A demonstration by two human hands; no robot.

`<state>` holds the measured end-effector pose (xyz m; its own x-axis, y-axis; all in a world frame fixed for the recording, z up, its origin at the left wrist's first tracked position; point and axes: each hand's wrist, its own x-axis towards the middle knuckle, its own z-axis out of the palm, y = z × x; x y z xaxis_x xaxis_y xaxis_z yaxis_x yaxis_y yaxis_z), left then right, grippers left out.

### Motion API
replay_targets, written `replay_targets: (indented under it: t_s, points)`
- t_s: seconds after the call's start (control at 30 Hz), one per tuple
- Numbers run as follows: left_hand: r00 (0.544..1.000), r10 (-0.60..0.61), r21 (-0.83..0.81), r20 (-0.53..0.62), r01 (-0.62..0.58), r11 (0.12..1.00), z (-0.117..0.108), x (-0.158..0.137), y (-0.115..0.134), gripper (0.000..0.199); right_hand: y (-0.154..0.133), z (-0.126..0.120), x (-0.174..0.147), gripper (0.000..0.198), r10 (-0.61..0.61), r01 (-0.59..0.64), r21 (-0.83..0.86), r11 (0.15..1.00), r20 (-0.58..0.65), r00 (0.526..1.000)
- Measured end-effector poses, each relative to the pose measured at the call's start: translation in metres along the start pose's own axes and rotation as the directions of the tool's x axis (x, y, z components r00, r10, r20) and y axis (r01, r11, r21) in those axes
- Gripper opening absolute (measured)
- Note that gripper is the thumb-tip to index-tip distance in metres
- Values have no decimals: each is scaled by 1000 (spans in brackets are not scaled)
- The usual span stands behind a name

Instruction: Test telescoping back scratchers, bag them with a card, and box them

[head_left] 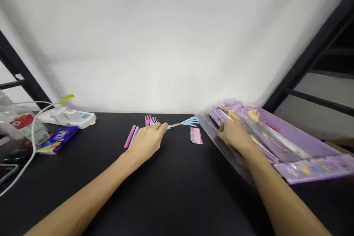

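My left hand (149,136) is closed round the handle of a light blue back scratcher (190,121), whose hand-shaped end points right. Beneath and beside that hand lie a pink back scratcher (129,136) and a lilac back scratcher (153,120), both partly hidden. My right hand (232,131) has its fingers curled at the near edge of a purple open box (306,136); what it grips there is hidden. Next to its fingers are a purple printed packet (218,117) and clear plastic wrap (218,138). A small pink card (196,135) lies between my hands.
In the purple box are more wrapped items, including a yellow hand-shaped end (253,115). On the left stand a white power strip (83,118), a blue snack packet (59,139), a plastic bag (27,125) and a white cable (33,136). A white wall (171,44) rises behind the black table (177,191).
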<state>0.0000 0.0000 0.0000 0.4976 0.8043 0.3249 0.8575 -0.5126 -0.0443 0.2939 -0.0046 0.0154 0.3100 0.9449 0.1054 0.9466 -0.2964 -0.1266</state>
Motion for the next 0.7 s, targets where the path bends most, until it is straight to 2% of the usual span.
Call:
replay_targets:
  t_s: [0.07,0.13,0.2,0.27,0.33,0.4,0.53,0.63,0.7]
  points:
    - [1000,4,-118,-17,-6,993,-1,0,0,31,-4,-8,-2,10,-31,40,82,996,-108,994]
    - [999,16,-252,-30,-23,968,-2,0,0,30,-9,-14,-5,9,-97,136,213,967,-185,978]
    - [998,39,-414,-44,-54,909,-3,-1,1,28,-16,-16,-8,17,-221,312,394,865,-261,940]
    - [998,54,-525,-45,-70,848,-4,-1,1,26,-23,-16,-10,25,-285,396,584,709,-277,918]
    - [998,54,-588,-30,-61,807,-5,-1,1,26,-28,-13,-11,30,-276,370,757,539,-256,926]
    - [998,65,-623,1,-50,781,-7,0,1,26,-31,-9,-11,35,-251,339,842,420,-252,935]
    - [994,88,-656,65,-24,755,-11,3,-2,29,-27,-4,-5,37,-220,295,881,370,-225,949]
    - [995,56,-669,86,16,743,-17,5,-8,38,-21,0,1,34,-220,223,942,252,-168,961]
    - [993,40,-669,115,47,742,-22,6,-15,40,-18,2,3,39,-189,225,952,206,-187,964]
